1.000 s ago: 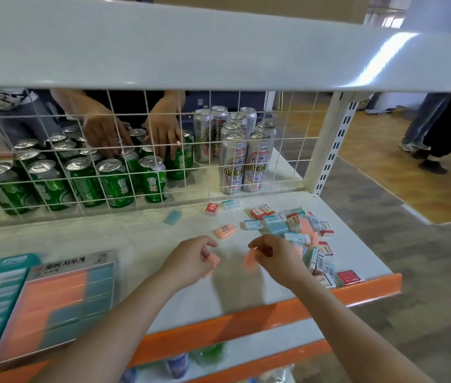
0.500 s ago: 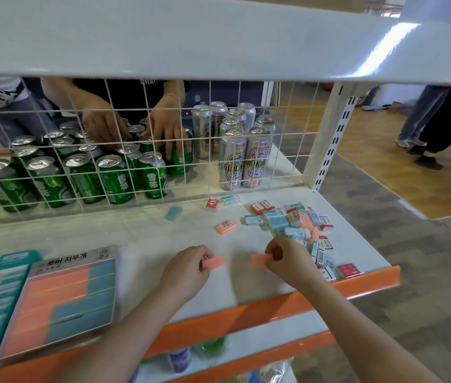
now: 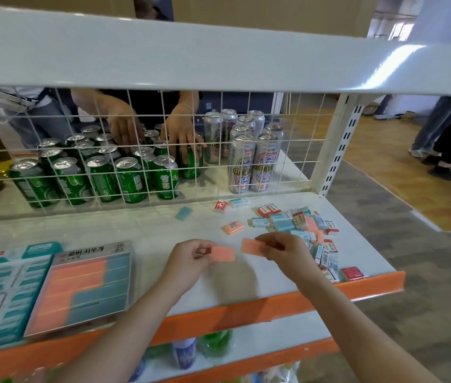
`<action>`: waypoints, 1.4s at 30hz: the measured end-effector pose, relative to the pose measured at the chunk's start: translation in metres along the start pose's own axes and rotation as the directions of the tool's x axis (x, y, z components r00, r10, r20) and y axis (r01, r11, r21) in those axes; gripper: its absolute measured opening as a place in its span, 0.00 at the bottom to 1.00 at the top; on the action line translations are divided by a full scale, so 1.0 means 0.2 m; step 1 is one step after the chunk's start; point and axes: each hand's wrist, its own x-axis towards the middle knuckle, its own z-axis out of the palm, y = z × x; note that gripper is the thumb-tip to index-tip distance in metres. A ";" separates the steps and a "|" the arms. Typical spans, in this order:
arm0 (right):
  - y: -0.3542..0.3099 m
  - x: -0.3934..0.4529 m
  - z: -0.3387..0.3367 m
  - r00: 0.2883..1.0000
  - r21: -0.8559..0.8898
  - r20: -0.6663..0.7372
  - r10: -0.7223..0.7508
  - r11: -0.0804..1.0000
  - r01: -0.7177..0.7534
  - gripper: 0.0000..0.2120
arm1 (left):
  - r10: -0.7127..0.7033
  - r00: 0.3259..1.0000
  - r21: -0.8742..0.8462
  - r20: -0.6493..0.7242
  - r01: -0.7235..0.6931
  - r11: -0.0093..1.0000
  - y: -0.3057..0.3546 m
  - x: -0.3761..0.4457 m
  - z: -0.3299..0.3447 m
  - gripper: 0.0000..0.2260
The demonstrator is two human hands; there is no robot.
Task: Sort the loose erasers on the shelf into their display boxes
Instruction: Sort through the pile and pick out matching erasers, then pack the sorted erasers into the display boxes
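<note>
**Two pink erasers held over the shelf**

At the centre of the frame, your left hand (image 3: 188, 261) pinches a flat, matte pink eraser (image 3: 223, 253) by its left end, fingers curled round it. Just to its right, your right hand (image 3: 285, 251) pinches a second pink slab (image 3: 250, 246) between thumb and fingertips. The two erasers sit close, end to end, not touching, both above the smooth white shelf (image 3: 141, 230). At right lies the loose pile (image 3: 301, 225): small rectangular blocks in blue, pink and red, most in printed sleeves. One bare blue eraser (image 3: 183, 213) lies apart near the wire grid (image 3: 146, 150). At lower left, the open box (image 3: 86, 288) shows tidy pink and blue rows. Beyond the grid stand glossy green cans (image 3: 130, 179).
</note>
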 end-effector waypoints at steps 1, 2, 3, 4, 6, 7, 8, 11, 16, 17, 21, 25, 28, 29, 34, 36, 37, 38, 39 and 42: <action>-0.02 -0.01 0.00 1.000 0.038 0.011 0.001 0.999 -0.001 0.09 | -0.002 1.000 -0.010 -0.012 0.002 1.000 0.01 -0.01 -0.01 0.10; -0.03 -0.02 0.01 1.000 0.065 0.022 0.000 0.998 -0.002 0.09 | -0.004 1.000 -0.015 -0.023 0.004 1.000 0.01 -0.03 -0.02 0.10; -0.04 -0.02 0.02 1.000 0.082 0.030 -0.003 0.997 0.001 0.09 | -0.005 1.000 -0.015 -0.030 0.004 1.000 0.01 -0.04 -0.03 0.10; -0.04 -0.03 0.03 0.999 0.090 0.038 -0.006 0.996 0.003 0.09 | -0.006 0.999 -0.018 -0.034 0.006 1.000 0.01 -0.06 -0.04 0.10; -0.03 -0.04 0.05 0.999 0.089 0.049 -0.006 0.996 0.002 0.09 | -0.010 0.999 -0.020 -0.041 0.010 1.000 0.01 -0.08 -0.06 0.10; -0.03 -0.05 0.06 0.998 0.087 0.054 -0.007 0.996 0.002 0.09 | -0.012 0.999 -0.018 -0.046 0.012 1.000 0.00 -0.09 -0.06 0.10; -0.03 -0.06 0.06 0.998 0.088 0.062 -0.008 0.996 0.003 0.09 | -0.016 0.999 -0.014 -0.051 0.015 1.000 0.00 -0.10 -0.07 0.10; -0.02 -0.07 0.08 0.996 0.096 0.093 -0.011 0.995 0.002 0.08 | -0.018 0.997 0.019 -0.081 0.020 1.000 -0.03 -0.11 -0.08 0.10; -0.03 -0.06 0.11 0.993 0.075 0.116 -0.026 0.997 0.017 0.09 | 0.015 0.994 0.083 -0.111 -0.006 0.997 -0.04 -0.14 -0.08 0.10; -0.03 -0.06 0.12 0.992 0.079 0.121 -0.034 0.997 0.024 0.09 | 0.021 0.993 0.093 -0.118 -0.010 0.996 -0.04 -0.15 -0.09 0.10; -0.07 -0.07 0.15 0.987 0.081 0.141 -0.070 0.995 0.059 0.09 | 0.039 0.988 0.113 -0.147 -0.023 0.993 -0.05 -0.17 -0.14 0.11; -0.13 -0.05 0.24 0.985 0.093 0.150 -0.081 0.993 0.067 0.10 | 0.065 0.979 0.132 -0.194 -0.040 0.990 -0.05 -0.19 -0.24 0.14; -0.15 -0.04 0.30 0.984 0.107 0.158 -0.080 0.992 0.063 0.08 | 0.045 0.973 0.149 -0.226 -0.011 0.989 -0.05 -0.19 -0.32 0.13; -0.17 -0.03 0.33 0.982 0.108 0.169 -0.084 0.992 0.066 0.08 | 0.040 0.970 0.154 -0.241 -0.002 0.988 -0.06 -0.18 -0.35 0.14; -0.28 0.00 0.52 0.974 0.113 0.195 -0.115 0.989 0.094 0.07 | 0.036 0.961 0.230 -0.273 0.029 0.973 -0.08 -0.20 -0.57 0.14; -0.32 0.01 0.60 0.971 0.107 0.202 -0.127 0.988 0.107 0.06 | 0.041 0.954 0.292 -0.297 0.050 0.955 -0.10 -0.21 -0.65 0.11; -0.33 0.01 0.64 0.969 0.103 0.207 -0.131 0.988 0.111 0.06 | 0.050 0.947 0.321 -0.317 0.057 0.945 -0.11 -0.21 -0.70 0.11; -0.35 0.01 0.68 0.968 0.091 0.214 -0.134 0.989 0.117 0.06 | 0.057 0.939 0.342 -0.338 0.066 0.938 -0.12 -0.21 -0.74 0.11; -0.36 0.02 0.72 0.965 0.074 0.222 -0.139 0.989 0.125 0.06 | 0.062 0.933 0.359 -0.354 0.074 0.930 -0.13 -0.21 -0.79 0.10; -0.40 0.03 0.85 0.960 0.016 0.237 -0.149 0.989 0.150 0.06 | 0.072 0.924 0.424 -0.376 0.102 0.900 -0.16 -0.23 -0.90 0.10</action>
